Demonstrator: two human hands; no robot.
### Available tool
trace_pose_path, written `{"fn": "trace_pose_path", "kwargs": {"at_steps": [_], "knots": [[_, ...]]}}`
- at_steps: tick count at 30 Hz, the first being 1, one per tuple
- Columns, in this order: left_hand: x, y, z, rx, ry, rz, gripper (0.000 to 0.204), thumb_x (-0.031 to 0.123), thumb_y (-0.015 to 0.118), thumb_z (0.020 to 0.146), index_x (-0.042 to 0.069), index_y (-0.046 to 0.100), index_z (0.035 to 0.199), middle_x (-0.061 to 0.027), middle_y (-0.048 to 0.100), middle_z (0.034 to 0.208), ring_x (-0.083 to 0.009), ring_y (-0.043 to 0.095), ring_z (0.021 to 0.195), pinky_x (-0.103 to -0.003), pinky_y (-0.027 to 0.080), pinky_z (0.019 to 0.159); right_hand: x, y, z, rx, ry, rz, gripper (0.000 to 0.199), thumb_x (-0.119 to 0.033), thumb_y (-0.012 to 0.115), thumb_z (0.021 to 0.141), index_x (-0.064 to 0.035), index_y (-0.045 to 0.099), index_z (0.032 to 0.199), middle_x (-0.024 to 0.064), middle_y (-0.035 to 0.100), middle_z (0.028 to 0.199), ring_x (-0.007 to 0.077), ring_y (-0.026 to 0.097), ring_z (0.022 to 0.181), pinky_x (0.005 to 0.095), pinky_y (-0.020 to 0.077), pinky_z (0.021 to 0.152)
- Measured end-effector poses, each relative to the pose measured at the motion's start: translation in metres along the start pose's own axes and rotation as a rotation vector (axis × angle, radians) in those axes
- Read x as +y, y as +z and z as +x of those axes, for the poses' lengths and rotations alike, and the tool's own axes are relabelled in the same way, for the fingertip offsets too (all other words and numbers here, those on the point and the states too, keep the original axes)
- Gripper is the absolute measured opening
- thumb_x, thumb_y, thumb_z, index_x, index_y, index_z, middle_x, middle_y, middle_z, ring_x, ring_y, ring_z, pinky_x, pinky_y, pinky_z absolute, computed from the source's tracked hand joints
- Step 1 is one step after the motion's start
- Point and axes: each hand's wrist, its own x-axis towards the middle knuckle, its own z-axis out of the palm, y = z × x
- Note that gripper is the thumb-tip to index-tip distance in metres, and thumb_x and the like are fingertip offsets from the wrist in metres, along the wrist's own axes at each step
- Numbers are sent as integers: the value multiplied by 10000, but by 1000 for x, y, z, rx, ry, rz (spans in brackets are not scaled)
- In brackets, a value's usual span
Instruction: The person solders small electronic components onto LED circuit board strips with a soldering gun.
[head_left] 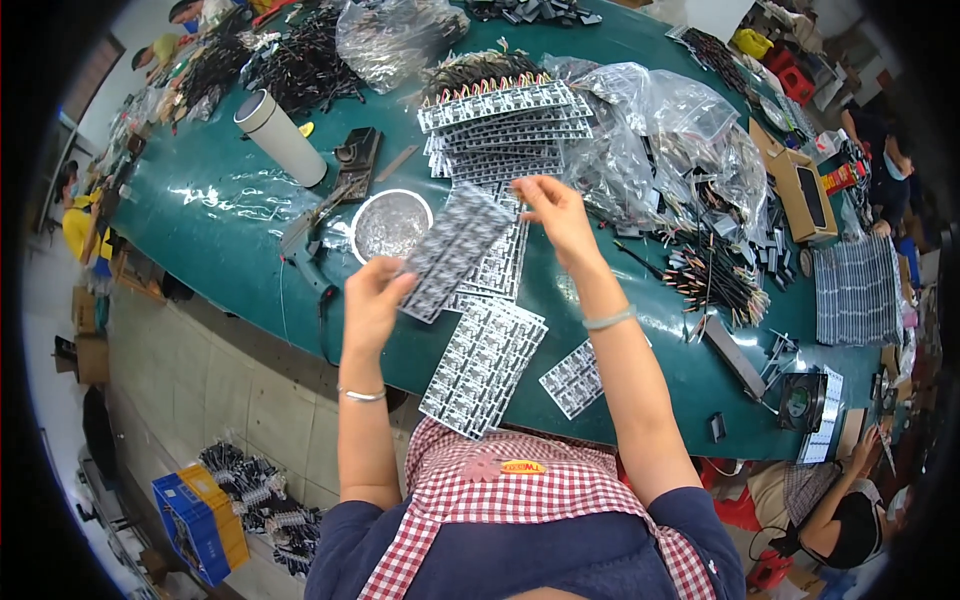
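My left hand (375,299) grips the lower left corner of a patterned circuit board panel (455,248), tilted and blurred by motion. Close to the panel's upper right corner, my right hand (556,215) has bent fingers with thumb and fingertips slightly apart; nothing shows between them. Beneath the held panel lie more black-and-white board panels (507,262), partly hidden. A stack of such panels (484,368) rests at the table's front edge, and a smaller panel piece (573,380) sits under my right forearm. Left of the held panel stands a round white-rimmed container (392,228).
Panels with attached wires (500,120) are piled at the back. Clear plastic bags (660,130) and bundled wires (715,275) fill the right side. A pale cylindrical flask (280,138) and a soldering iron-like tool (312,262) are at left. Other people sit at the far right.
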Motion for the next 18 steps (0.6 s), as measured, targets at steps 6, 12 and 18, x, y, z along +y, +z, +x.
{"fn": "trace_pose_path", "kwargs": {"at_steps": [6, 12, 18], "knots": [[-9, -88, -57, 16, -112, -55, 110, -19, 659, 838, -10, 640, 947, -3, 659, 853, -74, 596, 759, -214, 462, 697, 44, -11, 18, 2, -248, -860, 533, -287, 767, 755, 21, 608, 1160, 217, 583, 1162, 382, 537, 1110, 435, 435, 953], [-45, -118, -103, 111, -379, -4, 72, -23, 639, 860, -34, 636, 932, -24, 672, 835, -72, 597, 716, -208, 464, 678, 27, -1, 28, -20, -70, -963, 668, -314, 825, 675, 37, 562, 1179, 255, 551, 1124, 409, 538, 1081, 417, 448, 942], [-36, -86, -107, 415, -327, 409, 204, 59, 675, 867, -25, 594, 1034, -65, 676, 868, -140, 622, 776, -274, 488, 708, 42, -9, 43, -56, -1, -963, 734, -356, 875, 599, 39, 572, 1138, 250, 562, 1117, 386, 550, 1067, 397, 456, 938]]}}
